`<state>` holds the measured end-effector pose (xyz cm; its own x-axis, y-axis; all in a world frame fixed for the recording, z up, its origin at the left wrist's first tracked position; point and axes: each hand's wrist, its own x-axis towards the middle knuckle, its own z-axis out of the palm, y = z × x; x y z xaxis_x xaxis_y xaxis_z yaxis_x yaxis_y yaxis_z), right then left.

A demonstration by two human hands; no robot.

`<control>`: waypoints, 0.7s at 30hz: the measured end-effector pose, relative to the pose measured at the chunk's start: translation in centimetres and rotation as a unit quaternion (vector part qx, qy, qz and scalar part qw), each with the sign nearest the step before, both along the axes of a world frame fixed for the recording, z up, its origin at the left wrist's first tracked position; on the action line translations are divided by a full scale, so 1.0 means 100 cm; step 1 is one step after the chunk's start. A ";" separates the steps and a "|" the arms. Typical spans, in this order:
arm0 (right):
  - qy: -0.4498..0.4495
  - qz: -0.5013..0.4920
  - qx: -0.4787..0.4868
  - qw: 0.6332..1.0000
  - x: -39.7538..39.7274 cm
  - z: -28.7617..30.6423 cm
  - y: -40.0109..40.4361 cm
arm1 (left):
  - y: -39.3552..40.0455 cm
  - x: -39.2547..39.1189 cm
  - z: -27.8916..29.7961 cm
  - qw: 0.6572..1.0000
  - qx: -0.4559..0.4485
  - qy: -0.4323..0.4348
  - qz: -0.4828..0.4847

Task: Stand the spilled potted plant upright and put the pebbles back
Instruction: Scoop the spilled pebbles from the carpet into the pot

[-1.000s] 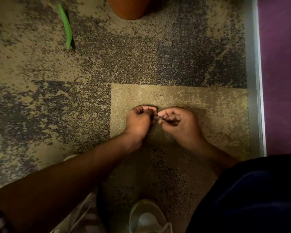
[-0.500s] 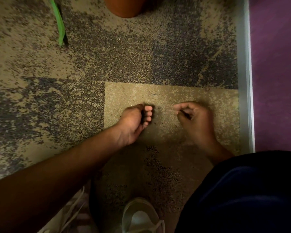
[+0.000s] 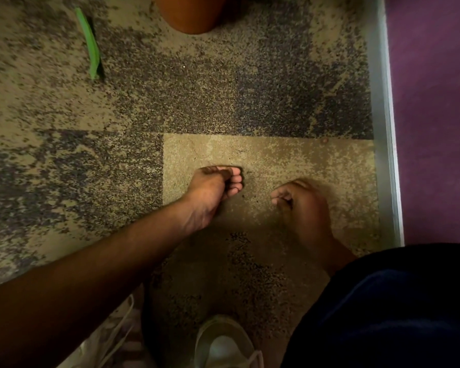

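Mottled carpet [image 3: 223, 107]: hands have parted since a second ago; left hand [image 3: 213, 189] cupped shut, contents hidden, right hand [image 3: 300, 205] pinched closed, likely gathering pebbles; terracotta pot [image 3: 189, 14] stands well ahead

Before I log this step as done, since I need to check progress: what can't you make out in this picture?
- Pot, head view: the top edge cuts it off, so plant and pebbles inside are unseen.
- Left hand: curled fingers hide whatever it holds.
- Right hand: blurred and curled, contents unclear.
- Loose pebbles: too small to tell from the speckled carpet.
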<state>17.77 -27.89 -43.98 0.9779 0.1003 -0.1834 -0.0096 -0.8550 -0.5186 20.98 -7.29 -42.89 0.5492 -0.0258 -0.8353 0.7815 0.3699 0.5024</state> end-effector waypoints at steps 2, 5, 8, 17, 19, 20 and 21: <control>-0.013 0.012 -0.022 1.000 0.003 0.001 -0.003 | 0.000 0.000 0.000 1.000 -0.004 0.005 -0.002; -0.022 0.052 -0.035 0.998 0.004 0.003 -0.002 | 0.001 -0.003 0.002 1.000 -0.015 0.011 -0.001; 0.001 0.049 0.000 0.999 0.003 0.007 0.002 | 0.001 -0.006 0.004 0.999 -0.032 0.023 0.004; -0.060 0.008 0.256 0.965 0.036 0.034 0.068 | 0.000 0.014 0.029 0.974 -0.185 0.060 0.117; -0.075 -0.093 0.270 0.955 0.054 0.036 0.071 | 0.003 0.028 0.042 0.973 -0.188 0.035 0.133; -0.044 -0.162 0.311 0.935 0.065 0.038 0.075 | 0.003 0.036 0.049 0.973 -0.185 0.015 0.138; 0.011 -0.228 0.375 0.898 0.078 0.041 0.082 | 0.001 0.044 0.057 0.972 -0.184 -0.010 0.145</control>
